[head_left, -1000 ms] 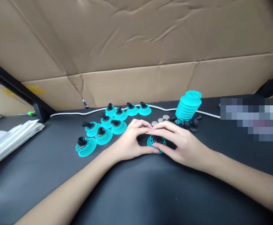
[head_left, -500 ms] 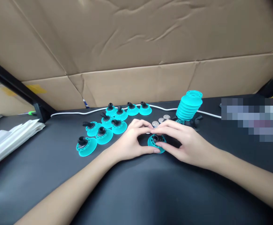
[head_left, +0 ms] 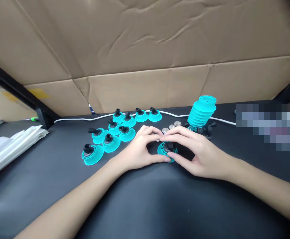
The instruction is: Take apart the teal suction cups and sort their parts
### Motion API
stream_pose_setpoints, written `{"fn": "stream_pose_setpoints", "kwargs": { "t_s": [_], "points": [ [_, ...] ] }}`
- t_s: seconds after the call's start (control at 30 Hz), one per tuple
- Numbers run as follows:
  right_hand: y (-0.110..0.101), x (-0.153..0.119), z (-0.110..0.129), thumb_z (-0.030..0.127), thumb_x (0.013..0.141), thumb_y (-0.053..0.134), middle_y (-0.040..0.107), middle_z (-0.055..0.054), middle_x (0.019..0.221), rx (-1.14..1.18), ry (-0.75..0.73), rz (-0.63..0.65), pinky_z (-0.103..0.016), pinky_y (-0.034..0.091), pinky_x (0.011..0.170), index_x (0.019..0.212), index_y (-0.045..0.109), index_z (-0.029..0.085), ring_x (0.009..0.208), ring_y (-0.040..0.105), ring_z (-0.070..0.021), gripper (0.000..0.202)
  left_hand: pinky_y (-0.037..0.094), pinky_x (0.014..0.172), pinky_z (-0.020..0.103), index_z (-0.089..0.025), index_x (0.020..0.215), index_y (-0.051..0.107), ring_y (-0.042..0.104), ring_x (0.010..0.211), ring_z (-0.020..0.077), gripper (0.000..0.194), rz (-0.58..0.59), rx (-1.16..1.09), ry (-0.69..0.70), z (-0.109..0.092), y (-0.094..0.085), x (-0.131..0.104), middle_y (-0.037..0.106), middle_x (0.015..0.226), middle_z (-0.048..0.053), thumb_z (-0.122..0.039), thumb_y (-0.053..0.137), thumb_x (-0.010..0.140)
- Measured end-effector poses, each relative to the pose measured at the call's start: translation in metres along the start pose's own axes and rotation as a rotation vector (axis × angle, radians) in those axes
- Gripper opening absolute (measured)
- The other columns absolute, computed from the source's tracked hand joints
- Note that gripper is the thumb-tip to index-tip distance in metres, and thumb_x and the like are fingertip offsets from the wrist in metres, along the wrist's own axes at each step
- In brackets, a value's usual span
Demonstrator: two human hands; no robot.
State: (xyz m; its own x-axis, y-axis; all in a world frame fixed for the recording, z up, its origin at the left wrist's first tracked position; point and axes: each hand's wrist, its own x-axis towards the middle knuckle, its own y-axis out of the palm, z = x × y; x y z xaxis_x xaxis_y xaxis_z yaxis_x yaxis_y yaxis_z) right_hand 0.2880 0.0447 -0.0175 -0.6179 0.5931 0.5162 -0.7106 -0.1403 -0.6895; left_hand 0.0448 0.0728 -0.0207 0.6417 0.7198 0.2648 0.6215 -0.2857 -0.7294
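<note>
A turquoise cone-shaped cup (head_left: 162, 151) stands on the dark table between my hands, a black knob-like piece (head_left: 169, 146) set in its slotted top. My left hand (head_left: 142, 149) curves around the cup, its thumb against the near rim and its fingers behind. From the other side my right hand (head_left: 202, 152) has its thumb at the black piece; its index finger reaches over the top, partly hiding it. Several like cups with black pieces (head_left: 111, 142) sit in a cluster to the left. Just behind my fingertips lie several slotted metal discs (head_left: 172, 127).
A leaning stack of turquoise cups (head_left: 201, 111) rises at the right, with loose black pieces (head_left: 208, 129) beside it. A white cable (head_left: 85, 119) runs along the back by a cardboard wall (head_left: 145, 88). White sheets or bags (head_left: 18, 146) are piled at the left.
The black piece in the cup between my hands has turned or tilted to the right. My right thumb has shifted slightly with it, while my left hand stays nearly still.
</note>
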Motion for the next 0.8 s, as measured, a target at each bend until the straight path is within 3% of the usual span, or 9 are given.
{"fn": "stream_pose_setpoints", "kwargs": {
  "t_s": [0.1, 0.2, 0.43, 0.6, 0.73, 0.8],
  "points": [
    [0.0008, 0.0003, -0.0009, 0.017, 0.101, 0.064, 0.067, -0.011, 0.124, -0.026, 0.013, -0.018, -0.046, 0.061, 0.099, 0.144, 0.060, 0.028, 0.113, 0.067, -0.0263, 0.044, 0.050, 0.108, 0.047, -0.030, 0.119, 0.078, 0.057, 0.120, 0.0294, 0.049, 0.003, 0.003, -0.004, 0.0001, 0.0000, -0.0002, 0.067, 0.124, 0.006, -0.047, 0.095, 0.076],
    [0.0008, -0.0003, -0.0004, 0.011, 0.101, 0.059, 0.064, -0.012, 0.130, -0.011, -0.016, 0.008, -0.047, 0.059, 0.105, 0.144, 0.059, 0.027, 0.119, 0.065, -0.0265, 0.046, 0.050, 0.107, 0.047, -0.029, 0.114, 0.080, 0.057, 0.119, 0.0292, 0.045, -0.005, -0.001, -0.002, -0.0002, 0.0000, -0.0002, 0.067, 0.123, 0.006, -0.047, 0.095, 0.076],
    [0.0015, 0.0001, 0.0011, 0.018, 0.102, 0.064, 0.065, -0.011, 0.126, -0.079, 0.030, -0.017, -0.047, 0.062, 0.100, 0.144, 0.058, 0.028, 0.118, 0.067, -0.0285, 0.044, 0.050, 0.108, 0.049, -0.033, 0.128, 0.076, 0.056, 0.120, 0.0301, 0.057, 0.002, 0.003, -0.006, 0.0003, -0.0001, -0.0001, 0.067, 0.125, 0.007, -0.046, 0.095, 0.076],
    [-0.0022, 0.0008, 0.0015, 0.013, 0.096, 0.067, 0.064, -0.013, 0.134, -0.048, 0.021, -0.038, -0.048, 0.060, 0.105, 0.144, 0.057, 0.025, 0.123, 0.065, -0.0295, 0.050, 0.050, 0.108, 0.048, -0.029, 0.121, 0.078, 0.057, 0.121, 0.0304, 0.053, -0.012, 0.004, 0.011, 0.0010, 0.0001, -0.0005, 0.068, 0.125, 0.006, -0.046, 0.096, 0.075],
    [-0.0013, 0.0011, 0.0002, 0.022, 0.098, 0.070, 0.067, -0.013, 0.126, -0.091, 0.030, -0.067, -0.049, 0.062, 0.101, 0.135, 0.062, 0.023, 0.117, 0.068, -0.0300, 0.038, 0.051, 0.107, 0.050, -0.030, 0.119, 0.078, 0.057, 0.120, 0.0306, 0.050, -0.017, -0.001, 0.006, 0.0018, 0.0008, -0.0004, 0.068, 0.125, 0.007, -0.045, 0.096, 0.074],
    [-0.0006, 0.0009, 0.0002, 0.018, 0.101, 0.065, 0.067, -0.013, 0.130, -0.069, 0.002, -0.031, -0.048, 0.061, 0.103, 0.136, 0.062, 0.023, 0.121, 0.067, -0.0288, 0.036, 0.051, 0.108, 0.050, -0.030, 0.117, 0.078, 0.057, 0.121, 0.0308, 0.049, -0.012, -0.002, -0.004, 0.0019, 0.0009, -0.0002, 0.068, 0.126, 0.007, -0.047, 0.096, 0.075]
  ]
}}
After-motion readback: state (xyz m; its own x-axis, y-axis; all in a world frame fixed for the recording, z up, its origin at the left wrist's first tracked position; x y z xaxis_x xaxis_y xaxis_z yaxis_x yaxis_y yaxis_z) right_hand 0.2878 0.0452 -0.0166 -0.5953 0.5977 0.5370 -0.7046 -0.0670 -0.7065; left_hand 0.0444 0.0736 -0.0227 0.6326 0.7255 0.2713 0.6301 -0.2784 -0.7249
